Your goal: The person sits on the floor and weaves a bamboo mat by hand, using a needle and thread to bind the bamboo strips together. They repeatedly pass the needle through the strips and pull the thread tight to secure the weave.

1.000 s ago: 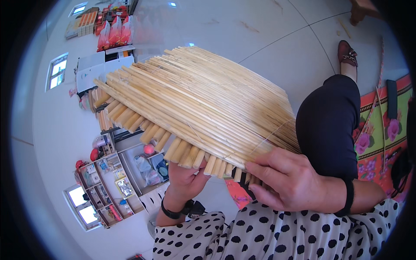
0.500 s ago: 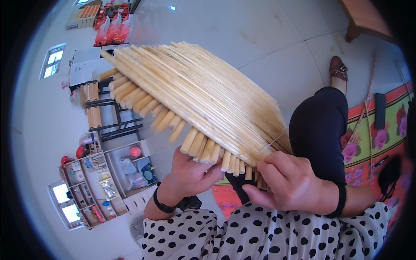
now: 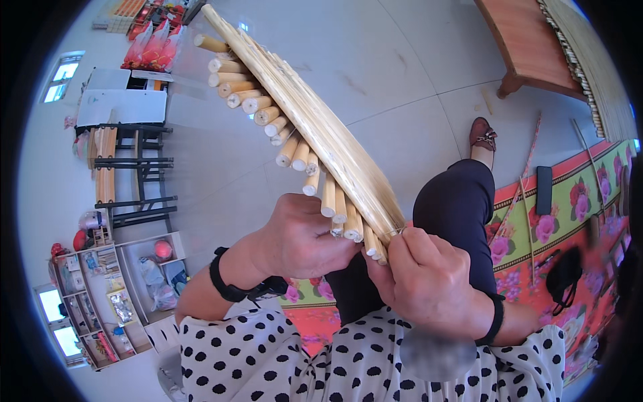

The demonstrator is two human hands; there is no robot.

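Observation:
A mat of pale reed stalks bound side by side rises from my lap toward the upper left, seen nearly edge-on. Its cut stalk ends stick out along the side facing me, at uneven lengths. My left hand is closed around stalks just below those ends, its fingertips hidden. At the mat's near corner, my right hand pinches the edge with thumb and fingers, beside a thin tie thread. Black bands circle both wrists.
A wooden table at the upper right carries another stalk mat. On the flowered cloth lie a dark flat bar, thin sticks and a black strapped item. Shelves and folded black-legged furniture stand to the left.
The mat has turned from showing its broad face to nearly edge-on, its far end swinging upward. Both hands keep their grip. More of the table and its mat shows at the right.

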